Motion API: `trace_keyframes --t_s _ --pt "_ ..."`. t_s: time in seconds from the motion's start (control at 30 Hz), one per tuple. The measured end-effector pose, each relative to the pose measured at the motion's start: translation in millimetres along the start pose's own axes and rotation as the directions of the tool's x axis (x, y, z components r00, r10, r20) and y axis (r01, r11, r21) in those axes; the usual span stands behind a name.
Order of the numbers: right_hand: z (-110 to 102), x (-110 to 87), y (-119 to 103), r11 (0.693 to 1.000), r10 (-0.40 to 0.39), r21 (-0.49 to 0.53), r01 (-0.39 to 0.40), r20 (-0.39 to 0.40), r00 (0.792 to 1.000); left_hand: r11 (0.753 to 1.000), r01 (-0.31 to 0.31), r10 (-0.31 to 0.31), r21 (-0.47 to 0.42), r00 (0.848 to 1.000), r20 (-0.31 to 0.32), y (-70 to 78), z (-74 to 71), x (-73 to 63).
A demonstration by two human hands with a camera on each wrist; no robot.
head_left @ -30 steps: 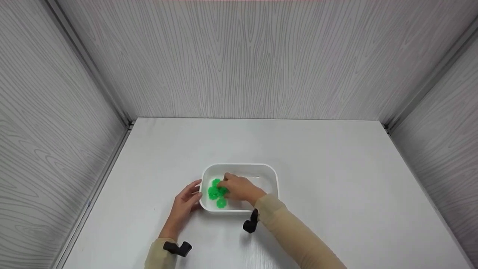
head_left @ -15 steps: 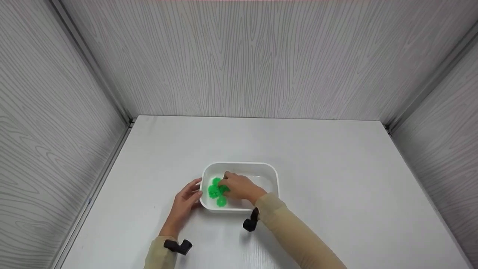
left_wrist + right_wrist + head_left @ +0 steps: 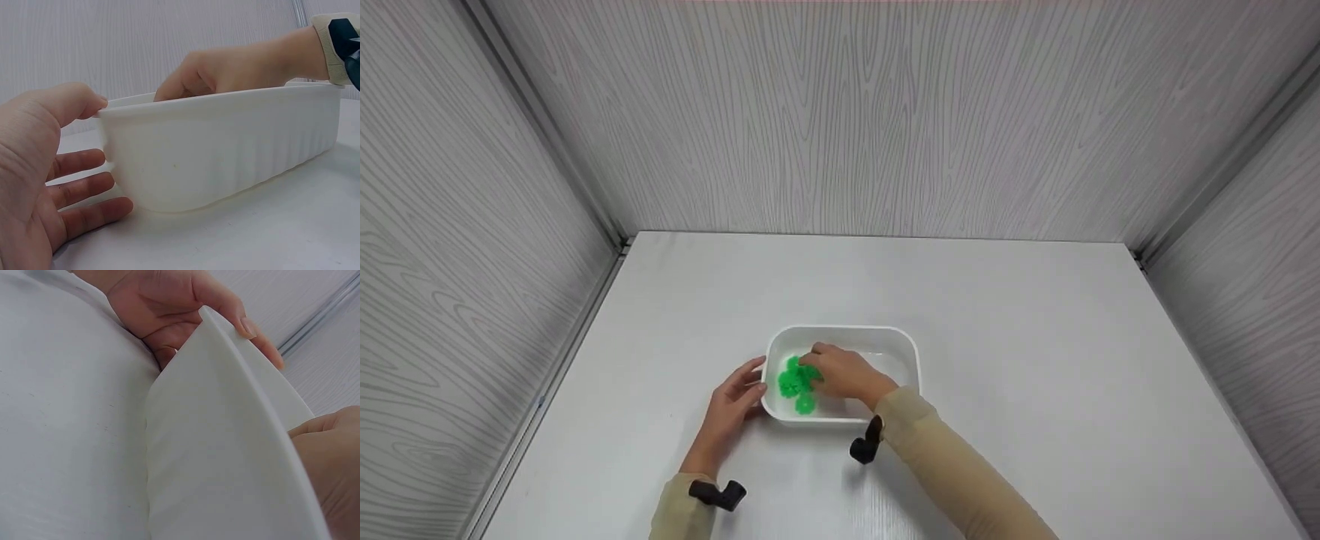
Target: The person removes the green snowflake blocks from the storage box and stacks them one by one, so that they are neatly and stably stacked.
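A white tub [image 3: 840, 328] with rounded corners stands on the table, several green flower-shaped pieces [image 3: 790, 384] lying in its left part. At its left end, my left hand [image 3: 731, 399] holds the rim; in the left wrist view the thumb [image 3: 76, 104] reaches the rim while the lower fingers [image 3: 93, 216] spread beside the outer wall. My right hand [image 3: 847, 375] reaches inside over the front wall, thumb and forefinger curled round a green flower-shaped piece [image 3: 811, 372]. The tub's wall hides those fingertips in both wrist views.
Pale wood-grain panels [image 3: 840, 112] rise behind the white table [image 3: 1035, 337] and on both sides. Black wrist cameras [image 3: 717, 495] sit on the beige sleeves. The right forearm [image 3: 952, 465] slants over the table's front.
My right fingers have shifted slightly among the green pieces, and more of the piece at their tips shows. The left hand keeps its place at the tub's end.
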State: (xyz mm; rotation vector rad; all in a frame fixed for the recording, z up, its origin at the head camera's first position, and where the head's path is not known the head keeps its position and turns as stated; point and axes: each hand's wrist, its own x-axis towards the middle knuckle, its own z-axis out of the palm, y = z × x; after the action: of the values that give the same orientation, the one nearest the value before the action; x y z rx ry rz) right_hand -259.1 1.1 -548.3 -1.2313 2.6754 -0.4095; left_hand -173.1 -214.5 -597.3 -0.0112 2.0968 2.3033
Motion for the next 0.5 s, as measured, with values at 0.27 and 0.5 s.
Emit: trace_keyframes --t_s 0.27,0.5 --pt "-1.6 -5.3 3.4 0.989 0.015 0.148 -0.006 -0.064 0.998 0.999 0.029 -0.029 0.015 0.999 -0.015 3.0 1.8 -0.4" --pt "-2.8 -9.9 6.6 0.963 -0.021 0.265 0.055 -0.131 0.991 0.999 0.039 -0.039 0.015 0.999 -0.026 3.1 1.9 -0.3"
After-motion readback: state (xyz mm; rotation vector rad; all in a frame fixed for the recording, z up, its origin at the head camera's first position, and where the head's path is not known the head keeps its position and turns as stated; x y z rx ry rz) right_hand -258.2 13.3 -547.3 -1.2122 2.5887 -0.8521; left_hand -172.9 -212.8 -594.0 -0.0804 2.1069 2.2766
